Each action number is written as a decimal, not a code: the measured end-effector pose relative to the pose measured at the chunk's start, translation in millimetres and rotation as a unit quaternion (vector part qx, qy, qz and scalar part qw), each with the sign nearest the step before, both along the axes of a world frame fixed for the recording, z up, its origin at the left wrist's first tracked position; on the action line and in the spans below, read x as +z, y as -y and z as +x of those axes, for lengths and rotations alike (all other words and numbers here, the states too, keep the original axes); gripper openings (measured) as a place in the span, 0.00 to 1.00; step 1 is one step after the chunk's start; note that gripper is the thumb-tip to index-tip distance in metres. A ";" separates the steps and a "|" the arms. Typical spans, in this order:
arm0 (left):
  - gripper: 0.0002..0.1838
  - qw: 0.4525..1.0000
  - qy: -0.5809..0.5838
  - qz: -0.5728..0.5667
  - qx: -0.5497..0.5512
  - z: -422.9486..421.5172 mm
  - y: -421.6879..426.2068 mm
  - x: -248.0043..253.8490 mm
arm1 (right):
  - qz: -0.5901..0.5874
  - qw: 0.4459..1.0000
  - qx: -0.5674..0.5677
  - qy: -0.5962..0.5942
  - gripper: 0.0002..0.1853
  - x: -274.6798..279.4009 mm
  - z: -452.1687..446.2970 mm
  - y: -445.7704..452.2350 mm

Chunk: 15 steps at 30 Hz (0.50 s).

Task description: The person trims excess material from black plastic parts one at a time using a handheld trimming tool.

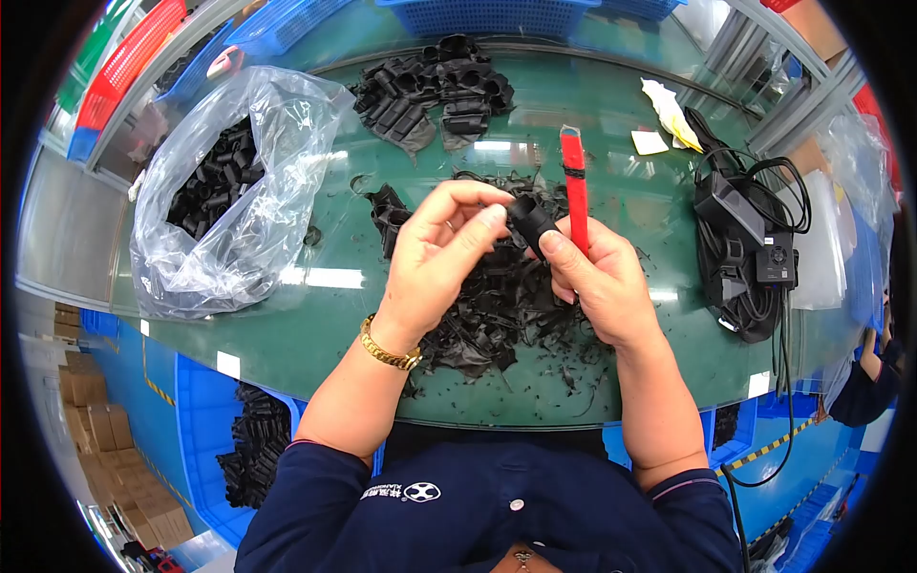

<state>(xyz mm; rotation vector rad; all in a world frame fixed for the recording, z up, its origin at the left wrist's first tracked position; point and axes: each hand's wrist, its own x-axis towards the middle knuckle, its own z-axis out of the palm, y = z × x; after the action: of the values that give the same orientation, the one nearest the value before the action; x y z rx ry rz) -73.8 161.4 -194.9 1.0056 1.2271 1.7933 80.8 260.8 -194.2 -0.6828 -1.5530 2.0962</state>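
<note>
A short black tube point(531, 222), like a molded rubber sleeve, is held over the middle of the table with its open end facing up and left. My right hand point(602, 277) grips its lower end between thumb and fingers. The same hand also holds a red flat-handled tool point(574, 181), probably a knife, which points away from me; dark banding wraps its upper part. Thumb and index finger of my left hand point(444, 248) are pinched together at the tube's left rim. Beneath both hands lies a pile of black scraps and trimmings point(478, 325).
A clear plastic bag point(306, 143) of black tubes stands at left. Joined black moldings point(420, 100) lie at the back. Black devices with cables point(740, 229) and a yellow-white cloth point(671, 115) are at right. Blue baskets point(487, 17) line the back; a blue bin point(196, 430) sits below left.
</note>
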 end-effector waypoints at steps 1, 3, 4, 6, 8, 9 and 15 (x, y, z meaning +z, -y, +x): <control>0.09 1.000 -0.014 0.003 -0.014 1.7 0.3 -0.5 | 0.034 0.999 -0.005 0.005 0.10 -2.8 -0.4 -0.1; 0.09 0.999 0.006 0.011 -0.042 6.9 0.6 -7.6 | 0.066 0.998 -0.008 0.010 0.10 -4.4 -0.8 0.8; 0.09 0.997 0.049 -0.007 -0.056 8.1 0.6 -7.7 | 0.098 0.995 0.008 0.021 0.10 -3.8 -0.4 1.6; 0.09 0.997 0.051 -0.026 -0.046 3.6 0.7 -9.7 | 0.156 0.986 0.044 0.048 0.11 0.9 2.3 0.5; 0.09 0.995 0.078 -0.050 -0.032 -2.4 -0.7 -7.8 | 0.138 0.990 0.025 0.030 0.11 3.2 2.1 0.8; 0.08 0.996 0.065 -0.056 -0.030 -6.7 -0.9 -10.3 | 0.120 0.993 0.007 0.011 0.11 4.7 1.6 0.9; 0.07 0.996 0.061 -0.038 -0.044 -2.4 -1.2 -8.1 | 0.180 0.978 -0.061 -0.083 0.17 6.4 7.6 -14.0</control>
<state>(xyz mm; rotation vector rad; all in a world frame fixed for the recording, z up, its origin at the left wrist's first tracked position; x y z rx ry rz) -76.2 162.6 -203.1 0.8801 1.1494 1.7021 88.4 274.8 -187.9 -0.4481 -1.6884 1.6756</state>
